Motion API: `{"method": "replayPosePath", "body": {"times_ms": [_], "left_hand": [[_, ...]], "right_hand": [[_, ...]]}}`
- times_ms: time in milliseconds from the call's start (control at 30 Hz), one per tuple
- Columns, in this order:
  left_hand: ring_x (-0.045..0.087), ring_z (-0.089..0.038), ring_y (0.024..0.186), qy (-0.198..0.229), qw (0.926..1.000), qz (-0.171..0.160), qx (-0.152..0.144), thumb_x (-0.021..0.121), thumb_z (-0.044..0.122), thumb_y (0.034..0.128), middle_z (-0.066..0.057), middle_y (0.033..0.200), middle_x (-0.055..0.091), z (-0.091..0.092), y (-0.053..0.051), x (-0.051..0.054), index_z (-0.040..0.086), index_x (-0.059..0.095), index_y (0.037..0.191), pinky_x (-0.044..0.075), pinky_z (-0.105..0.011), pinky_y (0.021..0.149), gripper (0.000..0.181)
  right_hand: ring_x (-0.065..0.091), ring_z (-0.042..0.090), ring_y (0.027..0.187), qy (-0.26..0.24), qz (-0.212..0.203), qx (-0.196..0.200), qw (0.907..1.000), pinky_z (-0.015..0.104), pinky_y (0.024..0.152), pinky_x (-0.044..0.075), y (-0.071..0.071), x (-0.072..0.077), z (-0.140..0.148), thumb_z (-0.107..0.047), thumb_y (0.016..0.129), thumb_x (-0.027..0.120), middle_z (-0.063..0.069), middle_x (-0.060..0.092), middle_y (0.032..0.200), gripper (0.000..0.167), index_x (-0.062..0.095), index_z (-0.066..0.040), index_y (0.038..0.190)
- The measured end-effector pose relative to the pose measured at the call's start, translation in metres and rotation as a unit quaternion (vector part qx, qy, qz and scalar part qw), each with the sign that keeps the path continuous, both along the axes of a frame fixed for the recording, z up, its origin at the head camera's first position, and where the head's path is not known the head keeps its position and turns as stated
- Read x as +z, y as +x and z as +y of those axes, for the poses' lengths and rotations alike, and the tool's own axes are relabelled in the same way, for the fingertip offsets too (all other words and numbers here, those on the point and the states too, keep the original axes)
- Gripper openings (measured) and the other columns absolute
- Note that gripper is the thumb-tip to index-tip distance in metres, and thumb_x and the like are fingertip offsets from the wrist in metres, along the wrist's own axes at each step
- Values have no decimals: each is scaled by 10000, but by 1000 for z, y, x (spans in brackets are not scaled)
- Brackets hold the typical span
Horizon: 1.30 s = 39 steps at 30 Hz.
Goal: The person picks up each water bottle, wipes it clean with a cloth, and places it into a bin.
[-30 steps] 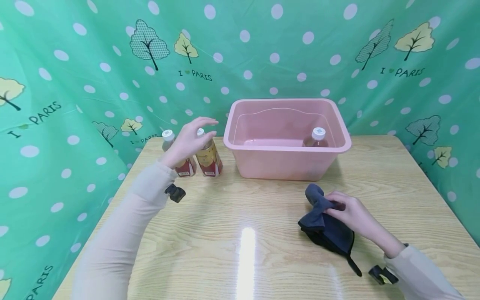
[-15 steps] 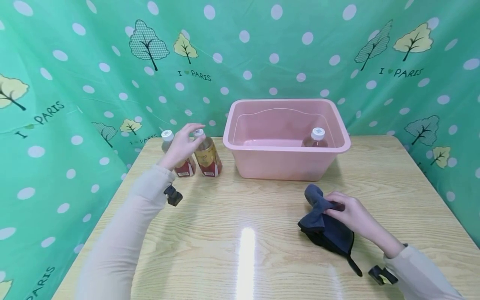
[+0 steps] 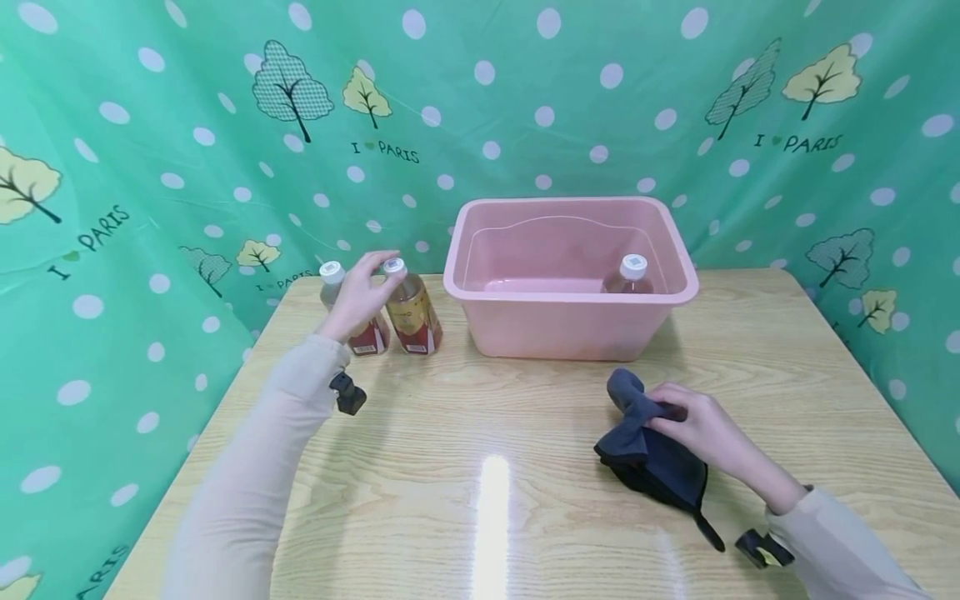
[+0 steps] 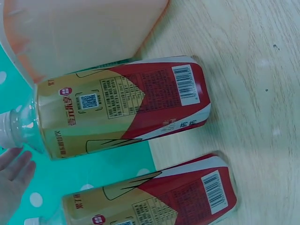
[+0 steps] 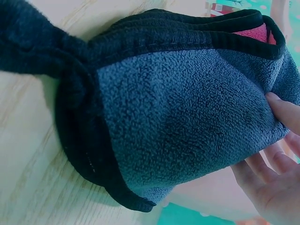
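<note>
In the head view my left hand (image 3: 358,293) is at the white cap of the right-hand bottle (image 3: 412,317), thumb and fingers apart on either side of it. The left wrist view has the fingers (image 4: 16,166) beside that bottle's (image 4: 126,103) neck; firm contact cannot be made out. Behind the hand stands another bottle (image 3: 369,340), partly covered by it. My right hand (image 3: 701,427) pinches a dark grey-blue cloth item (image 3: 671,475) with black edging, at the front right. In the right wrist view the cloth (image 5: 178,117) shows some pink inside.
A pink bin (image 3: 555,329) stands at the back centre of the wooden table (image 3: 420,467), with a white-capped bottle (image 3: 633,271) inside at its right. A green patterned curtain (image 3: 480,100) hangs behind and along the sides.
My left hand has moved left and slightly down, from above the right-hand bottle to around its cap. The right hand keeps its hold on the cloth, without visible movement.
</note>
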State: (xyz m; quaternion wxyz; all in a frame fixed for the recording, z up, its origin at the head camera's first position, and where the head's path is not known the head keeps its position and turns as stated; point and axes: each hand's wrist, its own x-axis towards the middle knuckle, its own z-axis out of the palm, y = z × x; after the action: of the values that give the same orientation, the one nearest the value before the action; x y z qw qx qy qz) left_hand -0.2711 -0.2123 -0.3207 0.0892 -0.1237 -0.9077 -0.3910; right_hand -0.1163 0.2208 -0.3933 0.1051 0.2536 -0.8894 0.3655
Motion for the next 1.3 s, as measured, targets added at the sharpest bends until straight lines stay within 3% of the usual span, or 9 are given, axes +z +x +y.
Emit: {"method": "replayPosePath", "body": {"times_ms": [233, 667, 1000, 1300], "left_hand": [[429, -310, 1151, 256, 9996, -65, 80, 549, 234, 880, -150, 1266, 455, 0, -2, -5, 41, 447, 1265, 341, -458, 980, 443], [514, -274, 1046, 462, 9989, 45, 75, 573, 139, 862, -173, 1195, 516, 0, 0, -6, -6, 477, 1223, 431, -369, 912, 401], [545, -285, 1014, 434, 9985, 325, -22, 618, 160, 833, -170, 1171, 542, 0, 14, -3, -6, 523, 1180, 453, -374, 874, 397], [585, -269, 924, 350, 9972, 575, -325, 657, 201, 804, -134, 1098, 595, 9, 37, 0, 37, 573, 1134, 499, -358, 759, 378]], "right_hand": [[536, 10, 805, 14, -22, 10, 10000, 172, 658, 500, 0, 0, 0, 85, 681, 691, 22, 615, 857, 235, 647, -40, 874], [538, 14, 800, 66, -83, -60, 9999, 195, 659, 507, 1, 1, 0, 76, 684, 693, 11, 615, 854, 229, 650, -42, 875], [541, 21, 810, 88, -137, -100, 9998, 228, 646, 518, 0, 2, 1, 81, 686, 690, 24, 622, 868, 242, 651, -37, 894], [538, 18, 812, 67, -184, -76, 9998, 235, 633, 519, 0, 4, 1, 80, 691, 687, 27, 621, 870, 242, 651, -34, 901]]}}
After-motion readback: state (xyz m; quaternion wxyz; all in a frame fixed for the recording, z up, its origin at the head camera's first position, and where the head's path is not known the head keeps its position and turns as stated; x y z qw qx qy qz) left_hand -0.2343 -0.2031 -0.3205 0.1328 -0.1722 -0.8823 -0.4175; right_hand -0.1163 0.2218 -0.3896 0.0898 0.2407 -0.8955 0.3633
